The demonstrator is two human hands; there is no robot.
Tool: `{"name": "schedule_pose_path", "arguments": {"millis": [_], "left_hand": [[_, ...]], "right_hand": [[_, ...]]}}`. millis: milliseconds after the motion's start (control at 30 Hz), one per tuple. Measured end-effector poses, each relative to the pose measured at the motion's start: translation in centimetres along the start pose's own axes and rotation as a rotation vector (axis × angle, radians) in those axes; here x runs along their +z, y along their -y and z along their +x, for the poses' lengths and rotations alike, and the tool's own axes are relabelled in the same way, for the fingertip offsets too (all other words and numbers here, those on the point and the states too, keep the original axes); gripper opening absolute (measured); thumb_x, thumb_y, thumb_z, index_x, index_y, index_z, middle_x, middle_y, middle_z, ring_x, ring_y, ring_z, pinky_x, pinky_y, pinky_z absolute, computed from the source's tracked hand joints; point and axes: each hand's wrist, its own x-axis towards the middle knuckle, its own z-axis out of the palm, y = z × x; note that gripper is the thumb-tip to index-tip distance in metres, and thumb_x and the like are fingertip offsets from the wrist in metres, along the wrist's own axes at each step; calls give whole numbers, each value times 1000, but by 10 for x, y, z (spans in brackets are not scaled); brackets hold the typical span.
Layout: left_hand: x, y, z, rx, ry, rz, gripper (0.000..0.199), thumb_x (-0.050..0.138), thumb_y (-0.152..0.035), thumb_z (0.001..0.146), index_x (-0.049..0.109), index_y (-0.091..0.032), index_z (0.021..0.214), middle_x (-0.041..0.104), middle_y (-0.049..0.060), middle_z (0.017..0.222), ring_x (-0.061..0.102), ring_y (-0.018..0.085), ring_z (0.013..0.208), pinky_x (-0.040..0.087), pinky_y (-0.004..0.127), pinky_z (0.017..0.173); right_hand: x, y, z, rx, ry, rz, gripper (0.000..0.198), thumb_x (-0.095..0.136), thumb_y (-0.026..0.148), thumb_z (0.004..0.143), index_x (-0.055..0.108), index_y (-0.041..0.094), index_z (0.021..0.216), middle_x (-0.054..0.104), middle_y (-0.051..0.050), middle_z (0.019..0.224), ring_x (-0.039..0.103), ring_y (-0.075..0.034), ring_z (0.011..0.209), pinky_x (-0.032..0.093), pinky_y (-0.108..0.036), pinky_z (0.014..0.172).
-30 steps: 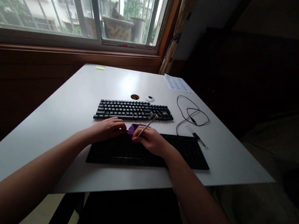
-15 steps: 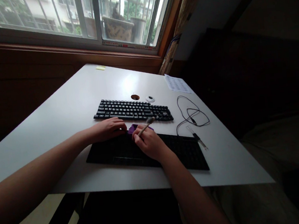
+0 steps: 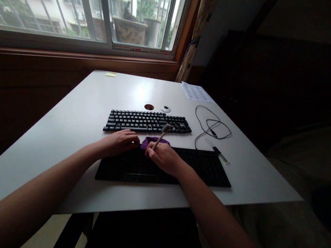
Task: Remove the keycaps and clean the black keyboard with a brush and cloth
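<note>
A black keyboard base [image 3: 141,172] lies near the table's front edge; its surface is too dark to make out well. My left hand [image 3: 122,141] rests at its far edge, fingers bent together and the thumb beneath them, holding that edge. My right hand [image 3: 164,155] is closed round the light handle of a brush [image 3: 161,135], whose grey fuzzy end points up and to the right. A crumpled purple cloth [image 3: 148,141] sits between my hands at the far edge of the base, partly hidden by the right hand.
Behind the hands, black keycaps [image 3: 135,119] form keyboard-like rows. A thin cable [image 3: 210,131] lies coiled to the right, with a wire keycap puller [image 3: 220,153] below it. Further back are a table hole [image 3: 149,107], its round cover [image 3: 165,109], printed paper [image 3: 196,92] and a yellow note [image 3: 110,74].
My right hand has shifted slightly left, and the brush tip now sits a little higher. More of the purple cloth shows. My left hand stays in place.
</note>
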Motion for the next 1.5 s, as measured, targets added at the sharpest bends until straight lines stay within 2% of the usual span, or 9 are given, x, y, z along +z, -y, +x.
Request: {"name": "schedule_pose_path", "arguments": {"millis": [133,267,433,567,733,967,1333,1500], "left_hand": [[-1,-2,0,-1,8,-10,16,54,-28,102,66,-18,102,66,6,93,59,20,92,45,29,85],[-4,-7,2,-14,-4,-23,17,54,-28,102,68,-18,101,67,7,93,59,20,90,46,29,83],[-5,-9,2,-25,2,-25,18,54,-29,101,68,-18,102,67,7,93,60,20,90,47,29,82],[-5,-7,2,-28,3,-25,17,55,-29,101,68,-19,103,66,7,94,60,20,90,47,29,82],[-3,-6,2,-28,5,0,16,55,-29,101,67,-18,101,66,6,93,59,19,89,46,28,83],[-3,-5,2,1,-2,6,15,55,-26,101,67,-18,101,67,6,92,59,19,90,45,28,83],[-2,-4,1,-10,-11,-24,14,57,-26,100,68,-19,101,68,6,92,60,20,91,46,28,83],[0,-1,0,-13,-4,-25,18,54,-30,101,69,-19,102,68,7,93,60,20,92,46,29,84]], "right_hand": [[4,1,0,-20,35,-20,23,40,23,99,55,20,81,62,-2,77,59,-16,73,44,-27,72],[2,1,-1,-10,10,26,23,40,22,98,56,20,81,63,-2,76,59,-16,72,44,-27,71],[-4,2,-5,58,-132,167,29,39,24,99,57,21,76,63,0,71,61,-14,67,46,-26,68],[-1,1,-5,44,-206,89,28,41,28,100,61,21,81,66,-2,77,62,-16,73,48,-28,73],[4,-1,-2,-9,-172,-47,23,43,27,101,61,20,88,67,-4,84,62,-18,79,47,-30,78],[4,3,3,15,-63,-102,24,42,24,101,58,20,84,64,-2,77,60,-16,71,44,-27,71],[3,-3,6,17,-29,-46,28,40,26,101,56,20,79,63,-1,75,59,-15,69,43,-27,70],[2,-5,5,29,14,6,27,41,26,100,58,20,79,59,1,68,57,-14,63,42,-25,64]]}}
